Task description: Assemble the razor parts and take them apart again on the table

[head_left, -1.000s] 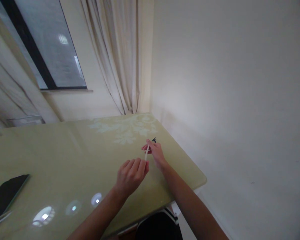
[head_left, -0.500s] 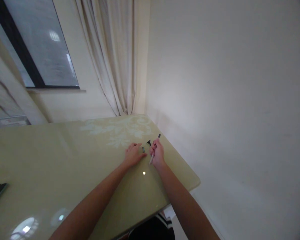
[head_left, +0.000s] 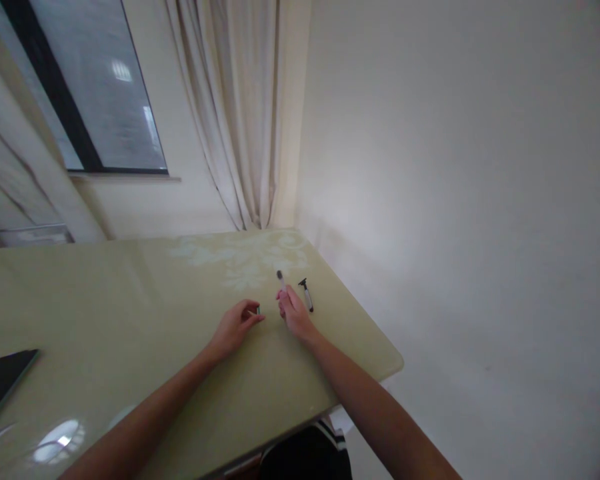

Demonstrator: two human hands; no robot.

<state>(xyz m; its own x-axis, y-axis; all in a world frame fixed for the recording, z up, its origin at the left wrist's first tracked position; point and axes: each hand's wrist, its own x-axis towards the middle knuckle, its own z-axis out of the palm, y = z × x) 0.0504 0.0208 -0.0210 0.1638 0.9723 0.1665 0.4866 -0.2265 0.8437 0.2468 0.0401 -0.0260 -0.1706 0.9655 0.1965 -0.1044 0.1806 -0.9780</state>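
Observation:
My left hand (head_left: 234, 328) is closed in a pinch above the table. Between thumb and fingertips it holds a small dark rectangular piece (head_left: 259, 310) with a green tint, mostly hidden by the fingers. My right hand (head_left: 293, 310) is wrapped round the pale handle of a toothbrush (head_left: 281, 277), whose dark bristle head points up and away from me. Just right of that hand, a razor (head_left: 307, 295) with a black head and a grey-and-black handle lies on the table.
The glossy pale-green table (head_left: 180, 287) carries a white floral pattern near its far corner. A dark flat object (head_left: 5, 380) lies at the left edge. A bare wall (head_left: 430, 200) runs along the right side, and curtains (head_left: 240, 120) hang behind.
My left hand has picked up the small dark piece and moved left and towards me. My right hand has swung the toothbrush left, leaving the razor fully visible.

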